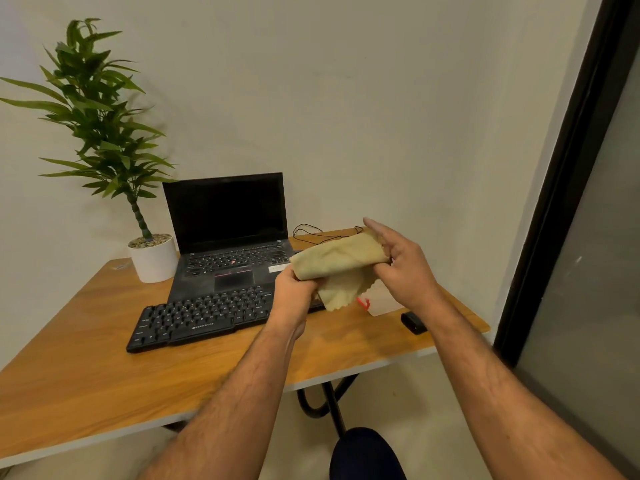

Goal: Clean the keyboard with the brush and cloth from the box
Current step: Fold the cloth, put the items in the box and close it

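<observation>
- Gripping the cloth [341,263], left hand [292,294] and right hand [403,263] hold it above the keyboard's [204,315] right end.
- Loosening either pinch could drop it onto the keys.

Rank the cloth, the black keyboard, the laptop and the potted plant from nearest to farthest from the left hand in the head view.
1. cloth: held in the left hand.
2. keyboard: just left of the hand, on the table.
3. laptop: behind the keyboard.
4. potted plant: far left, back corner.
</observation>
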